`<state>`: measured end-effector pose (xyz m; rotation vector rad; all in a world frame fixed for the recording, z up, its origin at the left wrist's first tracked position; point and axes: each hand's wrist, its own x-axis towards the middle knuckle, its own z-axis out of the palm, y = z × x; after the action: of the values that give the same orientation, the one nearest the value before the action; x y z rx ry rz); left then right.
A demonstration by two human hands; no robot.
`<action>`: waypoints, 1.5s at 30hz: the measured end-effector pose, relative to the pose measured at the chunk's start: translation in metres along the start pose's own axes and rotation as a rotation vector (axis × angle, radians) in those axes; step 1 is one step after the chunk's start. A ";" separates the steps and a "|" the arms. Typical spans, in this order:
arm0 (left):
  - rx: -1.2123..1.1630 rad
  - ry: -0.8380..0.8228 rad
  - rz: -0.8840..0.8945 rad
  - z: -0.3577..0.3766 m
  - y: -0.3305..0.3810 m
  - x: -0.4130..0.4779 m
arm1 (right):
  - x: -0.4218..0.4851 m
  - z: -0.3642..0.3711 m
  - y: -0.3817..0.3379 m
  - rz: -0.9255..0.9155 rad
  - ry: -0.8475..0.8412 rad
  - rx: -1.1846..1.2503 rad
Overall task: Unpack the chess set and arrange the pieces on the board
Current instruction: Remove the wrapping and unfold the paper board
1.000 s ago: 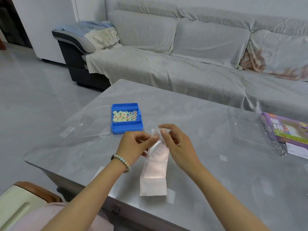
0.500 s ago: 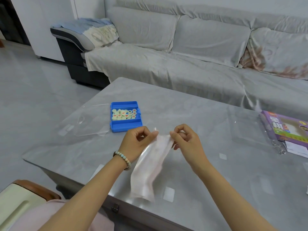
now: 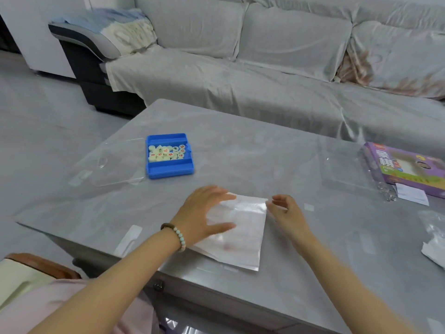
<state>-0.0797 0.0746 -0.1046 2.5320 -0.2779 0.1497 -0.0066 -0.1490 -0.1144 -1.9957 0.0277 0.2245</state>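
Whitish and glossy, the board sheet (image 3: pixel 243 237) lies flat on the grey bench (image 3: pixel 240 141) in the head view. The left hand (image 3: pixel 202 213) rests on the sheet's left part, fingers straight and spread. The right hand (image 3: pixel 287 213) sits at the sheet's far right corner, fingers curled (blur hides whether they pinch the corner or only touch it). One sheet, two hands. Beyond the sheet and to its left, well apart, stands one blue tray (image 3: pixel 168 169) with a heap of pale round pieces (image 3: pixel 166 153) in its middle compartment, too crowded to count. One clear lid (image 3: pixel 108 165) lies beyond the sheet, further left. One purple box (image 3: pixel 409 165) lies far right of the sheet. The sheet's near edge lies near the bench's near edge; bare bench spreads beyond the sheet and to its right.
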 end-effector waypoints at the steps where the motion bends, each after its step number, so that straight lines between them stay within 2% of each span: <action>1: 0.095 -0.147 0.046 0.008 0.000 -0.002 | -0.005 -0.001 0.005 -0.061 -0.019 -0.035; 2: 0.183 -0.256 0.066 0.017 -0.004 -0.003 | -0.011 -0.002 0.009 -0.143 -0.046 -0.064; 4: 0.274 -0.370 0.070 0.030 -0.012 -0.006 | -0.022 -0.005 0.016 -0.336 -0.104 -0.155; 6: 0.273 -0.389 0.053 0.037 -0.018 -0.009 | -0.032 -0.007 0.022 -0.509 -0.157 -0.267; 9: 0.280 -0.377 0.050 0.041 -0.020 -0.008 | -0.042 -0.009 0.031 -0.580 -0.262 -0.338; 14: 0.248 -0.355 0.034 0.038 -0.018 -0.007 | -0.054 -0.008 0.046 -0.526 -0.367 -0.408; 22: 0.135 -0.230 0.024 0.035 -0.014 -0.002 | -0.045 0.001 0.047 -0.560 -0.225 -0.378; 27: 0.062 -0.181 0.008 0.035 -0.016 0.001 | -0.038 0.005 0.040 -0.541 -0.208 -0.389; 29: 0.003 -0.161 -0.014 0.034 -0.017 0.003 | -0.037 0.007 0.037 -0.496 -0.198 -0.334; 32: -0.168 -0.128 -0.109 0.022 -0.012 0.008 | -0.036 0.003 0.020 -0.335 -0.188 -0.153; 38: -0.539 0.029 -0.142 -0.020 0.006 0.017 | -0.013 -0.022 -0.033 -0.304 0.030 0.121; 41: -0.782 0.073 -0.244 -0.026 0.004 0.021 | 0.009 -0.031 -0.054 -0.248 0.112 0.171; 43: -0.814 0.042 -0.296 -0.024 0.003 0.023 | 0.026 -0.032 -0.060 -0.185 0.135 0.200; 45: -0.719 0.037 -0.327 -0.016 0.001 0.024 | 0.045 -0.030 -0.056 -0.084 0.156 0.249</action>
<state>-0.0570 0.0787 -0.0868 1.8225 0.0939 -0.0327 0.0490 -0.1489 -0.0597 -1.7581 0.0682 0.0092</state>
